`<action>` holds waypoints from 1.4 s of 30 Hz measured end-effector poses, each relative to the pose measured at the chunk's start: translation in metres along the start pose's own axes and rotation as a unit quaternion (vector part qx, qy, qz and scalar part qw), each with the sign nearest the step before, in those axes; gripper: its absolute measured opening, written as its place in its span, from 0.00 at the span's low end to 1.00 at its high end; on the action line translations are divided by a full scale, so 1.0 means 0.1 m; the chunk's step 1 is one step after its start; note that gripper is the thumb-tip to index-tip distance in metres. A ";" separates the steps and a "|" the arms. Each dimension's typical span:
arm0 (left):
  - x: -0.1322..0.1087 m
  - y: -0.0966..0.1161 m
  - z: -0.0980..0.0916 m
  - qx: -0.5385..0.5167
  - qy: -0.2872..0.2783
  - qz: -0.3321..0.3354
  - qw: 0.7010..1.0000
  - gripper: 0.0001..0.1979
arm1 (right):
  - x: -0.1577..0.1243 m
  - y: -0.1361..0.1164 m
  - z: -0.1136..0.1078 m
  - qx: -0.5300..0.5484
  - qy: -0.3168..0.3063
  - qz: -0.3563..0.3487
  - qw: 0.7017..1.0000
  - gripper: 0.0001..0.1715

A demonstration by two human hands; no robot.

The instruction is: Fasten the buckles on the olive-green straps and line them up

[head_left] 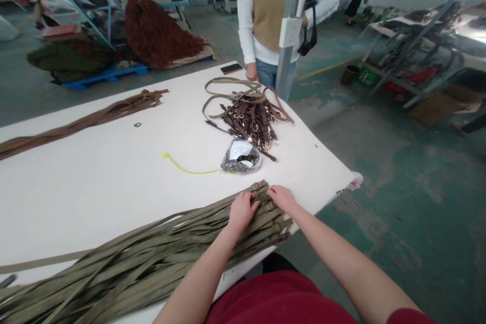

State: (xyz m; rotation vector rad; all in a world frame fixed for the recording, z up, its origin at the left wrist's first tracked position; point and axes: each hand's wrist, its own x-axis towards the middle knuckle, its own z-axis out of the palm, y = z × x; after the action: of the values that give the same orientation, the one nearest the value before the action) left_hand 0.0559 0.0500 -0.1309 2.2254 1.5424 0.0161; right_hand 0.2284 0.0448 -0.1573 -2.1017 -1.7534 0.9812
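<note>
A long bundle of olive-green straps point(144, 258) with brass buckles lies along the near edge of the white table point(114, 172). My left hand point(241, 211) rests on the buckle ends, fingers curled down onto the straps. My right hand point(281, 197) is beside it, fingertips pinching at a buckle point(261, 193) at the top of the bundle. Both hands touch the straps at their buckled ends.
A pile of dark brown buckled straps point(248, 116) and a clear bag of metal parts point(241, 156) lie further back. A yellow cord point(182, 166), long brown straps point(87, 121) at left, a phone point(231, 68). A person in a white top point(273, 15) stands at the far edge by a metal post point(290, 25).
</note>
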 end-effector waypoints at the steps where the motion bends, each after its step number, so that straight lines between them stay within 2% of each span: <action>1: 0.00 -0.01 0.01 -0.001 0.002 -0.004 1.000 0.13 | 0.03 0.01 0.01 0.003 -0.006 0.000 1.000 0.16; 9: 0.04 0.07 0.00 0.011 0.036 -0.029 0.999 0.15 | 0.09 0.04 0.09 0.051 -0.028 -0.008 0.998 0.11; 14: 0.16 0.14 -0.04 0.045 -0.018 -0.034 0.998 0.13 | 0.09 0.05 0.12 0.067 -0.002 -0.001 0.998 0.08; 17: 0.19 0.13 -0.03 0.056 -0.024 -0.035 0.998 0.12 | 0.09 0.05 0.15 0.072 0.020 0.012 0.997 0.08; 21: 0.26 0.10 -0.05 0.048 -0.025 -0.019 0.998 0.11 | 0.13 0.10 0.09 0.087 0.014 0.006 0.996 0.07; 25: 0.47 0.08 -0.09 0.042 -0.009 -0.012 0.999 0.16 | 0.31 0.16 -0.04 0.085 0.022 0.008 0.996 0.13; 29: 0.69 0.06 -0.01 0.047 -0.028 -0.031 0.998 0.15 | 0.53 0.08 -0.01 0.056 0.009 0.012 0.998 0.14; 33: 0.76 0.02 0.12 0.041 -0.038 -0.042 0.998 0.15 | 0.65 0.00 0.06 0.037 -0.015 0.025 0.999 0.11; 42: 0.82 0.05 0.11 0.024 -0.053 -0.080 0.995 0.14 | 0.61 0.00 -0.01 0.032 -0.023 0.012 0.999 0.06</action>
State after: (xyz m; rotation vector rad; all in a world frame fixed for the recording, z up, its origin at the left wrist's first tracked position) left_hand 0.0944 0.1178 -0.1579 2.0958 1.6719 -0.1859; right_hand 0.2319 0.1018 -0.1773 -2.0823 -1.6984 1.0868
